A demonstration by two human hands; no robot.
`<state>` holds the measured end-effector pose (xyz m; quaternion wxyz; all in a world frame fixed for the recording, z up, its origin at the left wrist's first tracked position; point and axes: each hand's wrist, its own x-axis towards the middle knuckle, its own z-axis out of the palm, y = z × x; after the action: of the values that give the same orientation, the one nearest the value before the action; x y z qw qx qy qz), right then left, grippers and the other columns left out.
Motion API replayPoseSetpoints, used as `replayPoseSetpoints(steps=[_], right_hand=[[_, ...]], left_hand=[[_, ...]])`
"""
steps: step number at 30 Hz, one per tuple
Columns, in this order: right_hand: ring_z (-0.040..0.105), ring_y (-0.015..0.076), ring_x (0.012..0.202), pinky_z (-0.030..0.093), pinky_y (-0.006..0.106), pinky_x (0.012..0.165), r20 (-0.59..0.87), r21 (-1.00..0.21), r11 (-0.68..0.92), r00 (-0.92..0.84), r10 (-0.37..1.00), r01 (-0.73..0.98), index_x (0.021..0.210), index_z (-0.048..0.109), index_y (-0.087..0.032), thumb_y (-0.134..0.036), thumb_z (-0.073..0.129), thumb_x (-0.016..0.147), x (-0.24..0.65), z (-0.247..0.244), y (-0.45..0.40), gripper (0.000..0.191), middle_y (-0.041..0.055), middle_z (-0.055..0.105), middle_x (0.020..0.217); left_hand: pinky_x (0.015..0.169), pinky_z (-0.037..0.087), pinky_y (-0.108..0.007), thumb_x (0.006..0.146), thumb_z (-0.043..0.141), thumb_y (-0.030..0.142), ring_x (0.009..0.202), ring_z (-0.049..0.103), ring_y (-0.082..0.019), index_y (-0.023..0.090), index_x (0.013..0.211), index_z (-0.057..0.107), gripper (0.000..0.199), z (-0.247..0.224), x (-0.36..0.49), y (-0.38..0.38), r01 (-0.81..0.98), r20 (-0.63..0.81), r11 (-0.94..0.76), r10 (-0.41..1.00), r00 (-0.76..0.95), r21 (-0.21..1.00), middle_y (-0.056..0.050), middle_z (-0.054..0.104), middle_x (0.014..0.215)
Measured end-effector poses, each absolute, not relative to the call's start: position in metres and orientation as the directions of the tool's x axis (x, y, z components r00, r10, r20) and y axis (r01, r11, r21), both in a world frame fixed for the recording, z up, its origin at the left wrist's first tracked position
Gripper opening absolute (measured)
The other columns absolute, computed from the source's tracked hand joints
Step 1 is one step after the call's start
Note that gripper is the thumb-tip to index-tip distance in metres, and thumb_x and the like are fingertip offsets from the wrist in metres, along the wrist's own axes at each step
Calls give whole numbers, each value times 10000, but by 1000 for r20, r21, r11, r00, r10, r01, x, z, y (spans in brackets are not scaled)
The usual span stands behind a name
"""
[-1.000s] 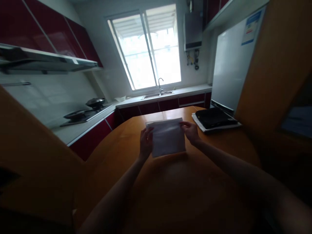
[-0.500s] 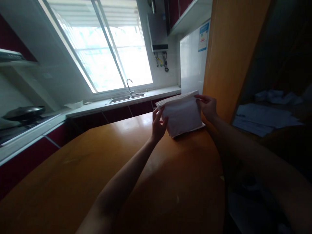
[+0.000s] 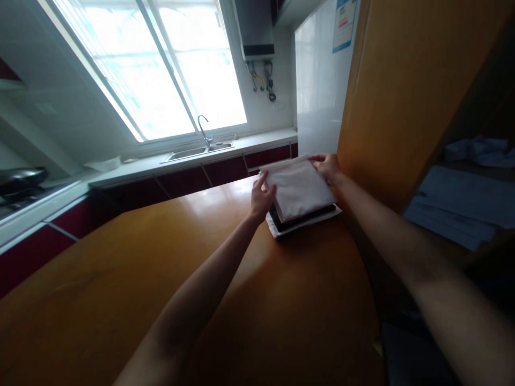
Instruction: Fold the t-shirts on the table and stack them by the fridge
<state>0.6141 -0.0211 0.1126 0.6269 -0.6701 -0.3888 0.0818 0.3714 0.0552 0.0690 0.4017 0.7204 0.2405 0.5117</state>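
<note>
A folded white garment (image 3: 301, 187), its exact kind unclear, lies tilted over a stack at the far right of the wooden table. My left hand (image 3: 262, 197) grips its left corner, thumb and fingers closed on the edge. At the far right corner, my right hand (image 3: 328, 167) pinches the same cloth. Beneath it shows a black folded layer (image 3: 300, 219), and under that the edge of another white folded piece (image 3: 281, 234) resting on the tabletop.
The round-edged wooden table (image 3: 173, 268) fills the foreground. Behind are a counter with a sink (image 3: 197, 153) and tap, and a dark pan (image 3: 22, 179) at left. A wooden panel (image 3: 386, 96) rises at right, with papers or cloths (image 3: 462, 206) on a shelf beyond.
Both hands have lowered the white garment from a raised, upright position down onto the stack. The black layer below now shows more. The camera view has tilted down slightly.
</note>
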Motion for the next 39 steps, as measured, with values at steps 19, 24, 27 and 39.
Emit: replayPoseSetpoints(steps=[19, 24, 27, 39], right_hand=[[416, 303, 1413, 288, 451, 1190, 493, -394, -98, 300, 817, 914, 1360, 614, -103, -340, 538, 929, 596, 49, 20, 498, 183, 476, 1518], [225, 332, 1511, 155, 611, 1190, 196, -384, -226, 318, 928, 895, 1522, 411, -132, -464, 411, 1007, 570, 54, 12, 613, 183, 286, 1625], [221, 329, 1512, 164, 613, 1188, 394, -406, -160, 330, 858, 900, 1498, 445, -117, -414, 411, 1007, 554, 84, 6, 574, 187, 288, 1624], [363, 266, 1457, 264, 436, 1199, 364, -470, 310, -139, 921, 827, 1475, 481, -100, -286, 440, 962, 260, 61, -70, 547, 185, 411, 1564]], left_hand=[[1187, 247, -610, 904, 632, 380, 1489, 261, -402, 199, 1442, 521, 578, 46, 397, 90, 481, 481, -722, 690, 540, 496, -171, 299, 1613], [1148, 152, -715, 978, 471, 487, 1528, 122, -396, 206, 1504, 442, 597, 65, 401, 78, 622, 215, -653, 744, 632, 431, -170, 258, 1637], [1167, 159, -673, 1013, 401, 475, 1533, 131, -360, 201, 1520, 414, 576, 88, 369, 79, 580, 379, -701, 713, 590, 416, -165, 249, 1641], [1200, 191, -584, 1004, 380, 381, 1518, 218, -322, 131, 1536, 366, 588, 47, 67, -15, 811, 172, -540, 842, 512, 225, -184, 317, 1609]])
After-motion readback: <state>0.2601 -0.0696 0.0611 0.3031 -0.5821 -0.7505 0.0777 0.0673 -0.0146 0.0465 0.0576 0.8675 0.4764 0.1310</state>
